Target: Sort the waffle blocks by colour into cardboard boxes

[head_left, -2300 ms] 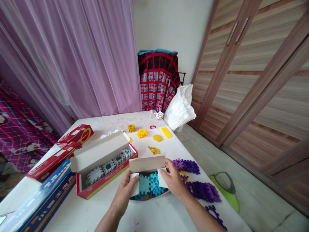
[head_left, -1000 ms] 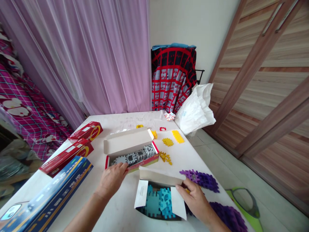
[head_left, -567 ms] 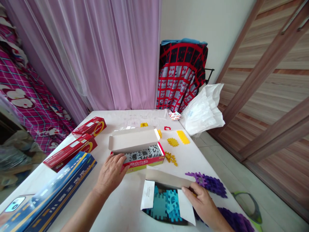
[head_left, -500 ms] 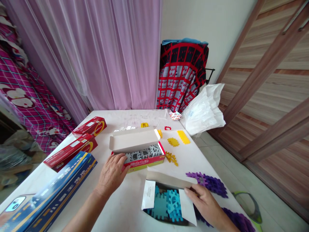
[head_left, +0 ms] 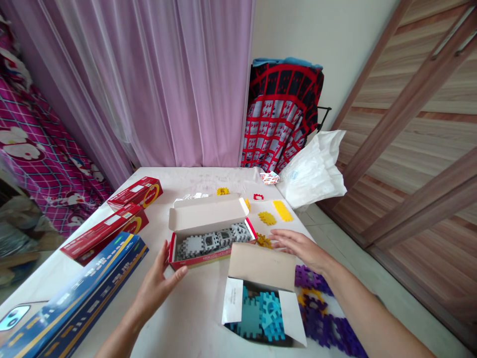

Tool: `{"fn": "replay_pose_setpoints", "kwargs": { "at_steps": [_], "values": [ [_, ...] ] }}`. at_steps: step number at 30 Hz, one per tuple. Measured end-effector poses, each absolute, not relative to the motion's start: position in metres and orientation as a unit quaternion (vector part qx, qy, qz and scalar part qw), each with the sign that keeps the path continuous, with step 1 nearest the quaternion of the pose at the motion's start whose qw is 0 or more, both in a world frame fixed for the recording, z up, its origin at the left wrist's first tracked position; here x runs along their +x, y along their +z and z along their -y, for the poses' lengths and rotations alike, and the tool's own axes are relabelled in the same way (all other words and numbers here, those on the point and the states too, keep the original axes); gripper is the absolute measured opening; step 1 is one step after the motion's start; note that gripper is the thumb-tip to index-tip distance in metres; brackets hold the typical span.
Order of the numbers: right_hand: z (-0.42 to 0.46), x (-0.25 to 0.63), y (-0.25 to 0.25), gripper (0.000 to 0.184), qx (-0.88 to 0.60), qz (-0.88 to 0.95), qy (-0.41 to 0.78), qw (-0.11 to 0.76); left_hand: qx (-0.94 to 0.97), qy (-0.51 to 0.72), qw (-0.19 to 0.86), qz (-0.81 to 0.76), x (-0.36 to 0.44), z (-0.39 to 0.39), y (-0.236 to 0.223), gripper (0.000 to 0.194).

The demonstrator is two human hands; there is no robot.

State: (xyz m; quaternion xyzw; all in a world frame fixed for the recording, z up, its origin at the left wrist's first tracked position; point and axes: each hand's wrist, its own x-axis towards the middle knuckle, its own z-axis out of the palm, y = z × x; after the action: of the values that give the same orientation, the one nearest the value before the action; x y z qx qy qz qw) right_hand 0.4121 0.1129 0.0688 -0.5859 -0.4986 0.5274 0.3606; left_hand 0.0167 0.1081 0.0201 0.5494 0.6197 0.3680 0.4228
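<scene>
A red box (head_left: pixel 208 256) with its lid up lies on the white table (head_left: pixel 194 318) and holds grey interlocking foam tiles (head_left: pixel 212 239). My left hand (head_left: pixel 158 284) is open, its thumb and fingers against the box's near left corner. My right hand (head_left: pixel 298 246) hovers open, fingers spread, above the table to the right of that box, over yellow pieces (head_left: pixel 264 241). Just in front stands a second open box (head_left: pixel 263 268) filled with blue tiles (head_left: pixel 261 313); neither hand touches it.
Purple tiles (head_left: pixel 320 318) lie at the table's right edge. More yellow pieces (head_left: pixel 278 213) sit further back. Two closed red boxes (head_left: pixel 108 231) and a long blue box (head_left: pixel 70 298) lie at left. A white plastic bag (head_left: pixel 313 171) and a draped chair (head_left: pixel 285 119) stand beyond the table.
My right hand let go of the blue-tile box and moved up and forward to the right of the grey-tile box. My left hand slid back from the box's edge and opened.
</scene>
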Motion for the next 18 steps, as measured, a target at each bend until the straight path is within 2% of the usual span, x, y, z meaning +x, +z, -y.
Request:
{"fn": "replay_pose_setpoints", "kwargs": {
  "at_steps": [2, 4, 7, 11, 18],
  "values": [
    [-0.142, 0.391, 0.067, 0.051, -0.575, 0.510, 0.561, 0.306, 0.571, 0.364, 0.432, -0.596, 0.018, -0.113, 0.016, 0.107],
    [-0.164, 0.371, 0.063, 0.041, -0.570, 0.537, 0.571, 0.245, 0.589, 0.363, 0.433, -0.579, 0.020, -0.120, 0.014, 0.098],
    [-0.179, 0.355, 0.055, 0.026, -0.606, 0.584, 0.507, 0.185, 0.603, 0.363, 0.431, -0.564, 0.022, -0.131, 0.014, 0.084],
    [-0.179, 0.363, 0.048, 0.017, -0.609, 0.623, 0.459, 0.174, 0.594, 0.386, 0.435, -0.556, 0.029, -0.143, 0.012, 0.083],
    [-0.170, 0.400, 0.044, 0.022, -0.638, 0.603, 0.434, 0.202, 0.615, 0.417, 0.431, -0.512, 0.061, -0.165, 0.002, 0.077]
  ]
}}
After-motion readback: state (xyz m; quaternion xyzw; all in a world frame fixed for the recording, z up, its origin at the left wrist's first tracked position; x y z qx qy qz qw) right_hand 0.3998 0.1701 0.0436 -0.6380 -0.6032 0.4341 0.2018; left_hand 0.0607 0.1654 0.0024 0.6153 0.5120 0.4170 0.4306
